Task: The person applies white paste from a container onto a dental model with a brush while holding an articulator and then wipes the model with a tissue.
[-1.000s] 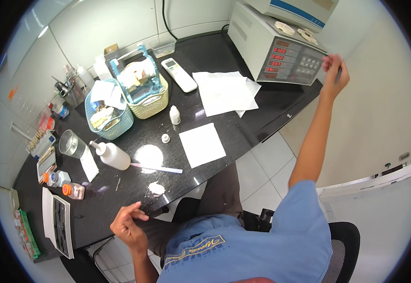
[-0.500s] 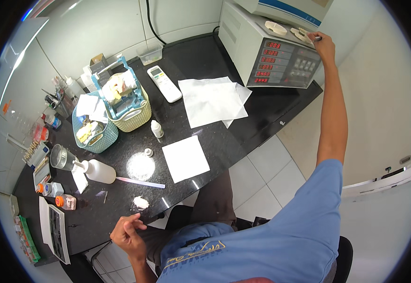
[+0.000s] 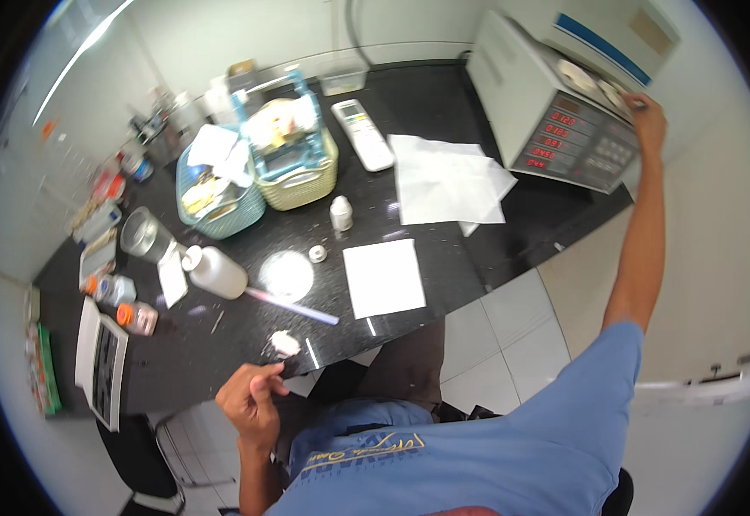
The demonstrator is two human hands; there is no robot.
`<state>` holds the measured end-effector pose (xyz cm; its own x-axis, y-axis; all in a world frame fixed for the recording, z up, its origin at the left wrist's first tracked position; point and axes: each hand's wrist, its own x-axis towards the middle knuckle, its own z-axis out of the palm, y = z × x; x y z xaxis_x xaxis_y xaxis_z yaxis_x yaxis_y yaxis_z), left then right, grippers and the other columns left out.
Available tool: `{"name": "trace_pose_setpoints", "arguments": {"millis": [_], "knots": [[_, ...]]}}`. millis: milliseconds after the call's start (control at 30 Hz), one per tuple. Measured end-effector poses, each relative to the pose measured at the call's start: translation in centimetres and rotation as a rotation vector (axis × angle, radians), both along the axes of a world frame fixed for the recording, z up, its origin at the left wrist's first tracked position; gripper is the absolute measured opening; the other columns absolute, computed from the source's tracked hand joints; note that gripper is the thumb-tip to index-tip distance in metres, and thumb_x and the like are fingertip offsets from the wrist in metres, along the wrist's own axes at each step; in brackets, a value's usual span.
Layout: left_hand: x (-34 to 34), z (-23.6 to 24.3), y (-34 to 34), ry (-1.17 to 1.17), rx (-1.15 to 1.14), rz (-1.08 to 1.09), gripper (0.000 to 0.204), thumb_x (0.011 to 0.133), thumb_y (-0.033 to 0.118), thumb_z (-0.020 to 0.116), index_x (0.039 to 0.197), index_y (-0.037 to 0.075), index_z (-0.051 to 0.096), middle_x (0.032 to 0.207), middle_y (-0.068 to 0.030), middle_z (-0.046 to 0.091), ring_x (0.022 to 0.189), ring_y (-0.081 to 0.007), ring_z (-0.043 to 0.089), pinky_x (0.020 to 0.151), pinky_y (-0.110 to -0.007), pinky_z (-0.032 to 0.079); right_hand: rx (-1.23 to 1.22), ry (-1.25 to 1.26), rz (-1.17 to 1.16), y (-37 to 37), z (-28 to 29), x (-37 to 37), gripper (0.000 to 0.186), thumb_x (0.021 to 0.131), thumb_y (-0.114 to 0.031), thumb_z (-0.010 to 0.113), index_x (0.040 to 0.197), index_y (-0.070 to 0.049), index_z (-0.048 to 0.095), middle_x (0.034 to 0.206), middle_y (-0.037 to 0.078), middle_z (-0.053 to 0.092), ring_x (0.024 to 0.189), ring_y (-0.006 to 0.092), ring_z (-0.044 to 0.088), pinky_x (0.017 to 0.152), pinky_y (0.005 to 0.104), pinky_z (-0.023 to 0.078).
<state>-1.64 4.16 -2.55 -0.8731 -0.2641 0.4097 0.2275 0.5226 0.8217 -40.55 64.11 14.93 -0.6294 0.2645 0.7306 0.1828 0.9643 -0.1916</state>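
Note:
My right hand (image 3: 648, 122) reaches far out over the top of a grey machine (image 3: 500, 64) with red lit digits. Its fingers are pinched at a small dark thing, too blurred to name. Close beside them on the machine's top lie pale cream pieces (image 3: 578, 76), shaped like dental casts. Low at the table's near edge hovers my left hand (image 3: 253, 400), palm turned up. Its fingers are loosely bent and apart, with nothing seen in them. A small heap of white powder (image 3: 285, 343) on the black table is nearest to it.
White paper sheets (image 3: 444, 185) and a white square (image 3: 384, 278) lie mid-table. Left of them stand a dropper bottle (image 3: 341, 213), a white bottle (image 3: 218, 272), a clear cup (image 3: 144, 235) and two baskets (image 3: 220, 219). A remote control (image 3: 363, 136) lies behind. A thin stick (image 3: 298, 308) lies near the powder.
The whole view has shifted, so the table things appear farther right. My right hand stays at the machine's top, and my left hand stays low by the powder.

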Motion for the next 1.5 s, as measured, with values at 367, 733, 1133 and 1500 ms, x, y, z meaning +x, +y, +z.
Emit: {"name": "trace_pose_setpoints", "arguments": {"millis": [367,733,1133,1500], "knots": [[-2.3,7.6,-6.9,0.377,-0.211,0.095,0.048,0.103,0.032,0.043,0.08,-0.003,0.065,0.067,-0.0077,0.064,0.053,-0.0124,0.058,0.051,-0.026,0.044,-0.674,0.123,0.935,-22.3,-0.7,15.0,0.017,0.09,-0.014,0.068,0.096,0.002,0.065,0.092,0.01,0.069,0.083,0.012,0.064,0.079,0.0242,0.05],[-19.4,13.2,-13.8,-0.154,-0.657,-0.114,0.032,0.093,0.023,0.06,0.114,-0.001,0.062,0.096,-0.015,0.07,0.089,-0.0218,0.067,0.081,-0.035,0.052,-0.746,-0.265,1.201,-34.0,-8.3,18.0,0.009,0.084,-0.003,0.072,0.087,0.0,0.064,0.086,0.004,0.066,0.079,0.0074,0.061,0.074,0.0212,0.05],[-22.0,12.0,-13.2,-0.45,-0.855,-0.347,0.041,0.083,0.027,0.073,0.11,-0.001,0.062,0.097,-0.0172,0.065,0.093,-0.0295,0.063,0.084,-0.04,0.048,-0.854,-0.443,1.113,-33.7,-12.6,21.2,0.01,0.085,-0.002,0.07,0.094,0.001,0.07,0.08,0.003,0.068,0.074,0.007,0.062,0.068,0.0207,0.049],[-22.2,10.9,-13.9,-0.456,-0.73,-0.396,0.033,0.092,0.02,0.062,0.119,0.002,0.058,0.11,-0.0185,0.066,0.098,-0.031,0.064,0.086,-0.042,0.049,-0.422,-0.507,1.204,-35.9,-14.8,22.4,0.009,0.08,-0.005,0.07,0.089,-0.002,0.071,0.083,0.01,0.066,0.067,0.0217,0.062,0.062,0.0321,0.049]]}}
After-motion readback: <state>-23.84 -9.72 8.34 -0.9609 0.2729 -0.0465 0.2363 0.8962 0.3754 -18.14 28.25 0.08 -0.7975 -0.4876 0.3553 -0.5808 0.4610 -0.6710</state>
